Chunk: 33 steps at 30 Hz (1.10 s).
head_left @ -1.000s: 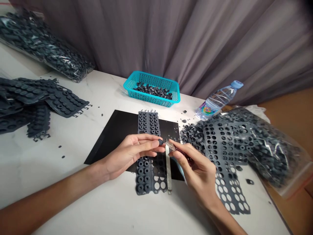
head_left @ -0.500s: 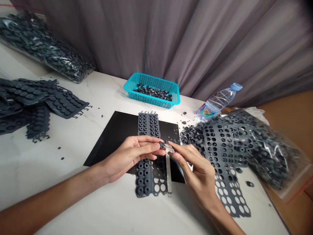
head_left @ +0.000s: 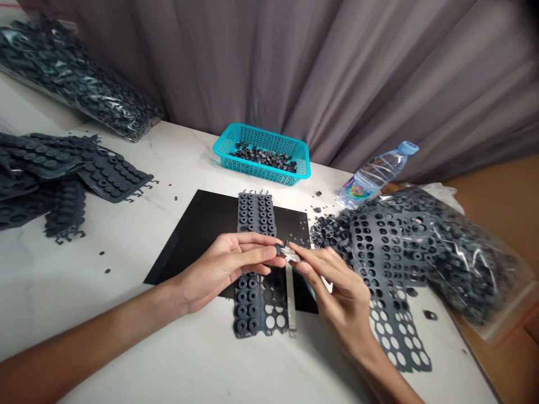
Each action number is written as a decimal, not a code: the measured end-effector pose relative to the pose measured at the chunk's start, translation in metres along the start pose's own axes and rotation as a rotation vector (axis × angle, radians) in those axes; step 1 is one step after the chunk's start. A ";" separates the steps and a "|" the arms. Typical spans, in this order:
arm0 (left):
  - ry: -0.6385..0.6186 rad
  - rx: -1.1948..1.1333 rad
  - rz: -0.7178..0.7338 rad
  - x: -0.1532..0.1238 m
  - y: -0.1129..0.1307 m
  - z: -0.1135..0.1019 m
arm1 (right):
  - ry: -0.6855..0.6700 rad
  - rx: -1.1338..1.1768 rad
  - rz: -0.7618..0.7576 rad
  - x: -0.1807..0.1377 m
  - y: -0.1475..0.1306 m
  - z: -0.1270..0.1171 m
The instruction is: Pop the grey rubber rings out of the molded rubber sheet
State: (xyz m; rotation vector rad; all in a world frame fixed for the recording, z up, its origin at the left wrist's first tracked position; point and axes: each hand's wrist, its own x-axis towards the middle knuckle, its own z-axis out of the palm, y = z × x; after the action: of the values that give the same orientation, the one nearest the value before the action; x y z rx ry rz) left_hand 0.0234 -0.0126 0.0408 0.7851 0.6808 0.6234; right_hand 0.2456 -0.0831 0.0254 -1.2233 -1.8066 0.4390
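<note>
My left hand [head_left: 229,266] pinches a small dark rubber ring [head_left: 278,248] between thumb and fingertips, above a long grey rubber strip [head_left: 256,216] studded with rings. That strip lies on a black mat [head_left: 197,224]; its near end has several empty holes. My right hand [head_left: 337,289] is closed on a thin metal blade tool [head_left: 291,253], whose tip meets the ring. A flat metal bar [head_left: 290,303] lies on the strip below both hands.
A teal basket [head_left: 263,152] of loose rings stands behind the mat. Punched-out strips [head_left: 379,264] and a bag of rubber parts [head_left: 463,264] lie right, with a water bottle [head_left: 374,174]. More strips [head_left: 63,174] and another bag [head_left: 71,78] lie left. The table edge runs at the right.
Both hands stay almost still; the blade tip has shifted slightly against the ring held by my left fingers.
</note>
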 end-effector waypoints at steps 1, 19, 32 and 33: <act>0.002 0.000 -0.001 0.000 0.000 0.000 | 0.000 -0.001 0.000 0.000 0.000 0.000; 0.004 0.003 -0.017 -0.001 -0.001 -0.001 | 0.016 0.012 0.004 0.001 -0.003 0.001; 0.009 -0.009 -0.037 -0.002 0.000 0.001 | 0.057 0.003 0.066 0.001 0.002 -0.005; 0.011 -0.006 -0.035 -0.002 0.000 0.001 | 0.045 0.000 0.064 0.001 0.002 -0.005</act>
State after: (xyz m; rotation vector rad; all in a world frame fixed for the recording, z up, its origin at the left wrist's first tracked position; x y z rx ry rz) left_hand 0.0224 -0.0144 0.0422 0.7628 0.7008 0.5977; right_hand 0.2504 -0.0826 0.0269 -1.2840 -1.7337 0.4438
